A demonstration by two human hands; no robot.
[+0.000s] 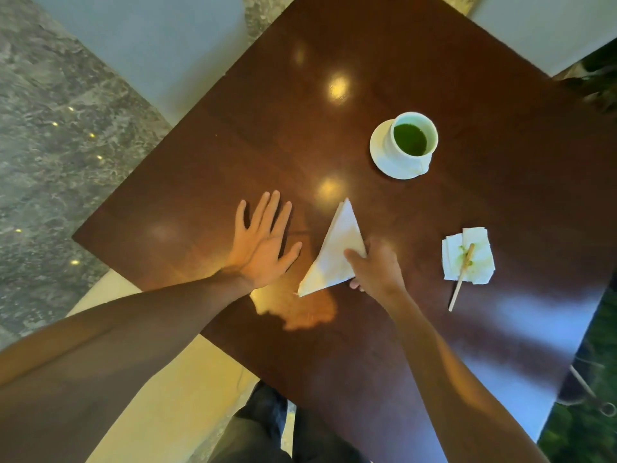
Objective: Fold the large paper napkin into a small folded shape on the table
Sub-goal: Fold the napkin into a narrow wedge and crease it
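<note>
The paper napkin (335, 253) is folded into a long white triangle on the dark wooden tabletop (384, 55), its sharpest tip pointing away from the person and its long axis running from near-left to far-right. The right hand (375, 270) grips the napkin's right-hand corner, thumb on top and fingers curled beneath, so that corner is hidden and whether it is lifted off the wood is hard to tell. The left hand (262, 243) lies just left of the napkin, apart from it, fingers straight and spread, holding nothing. Farther right sit a cup of green liquid (412, 138) on a saucer (380, 155), and a stained crumpled napkin (469, 255) under a wooden stick (460, 279).
</note>
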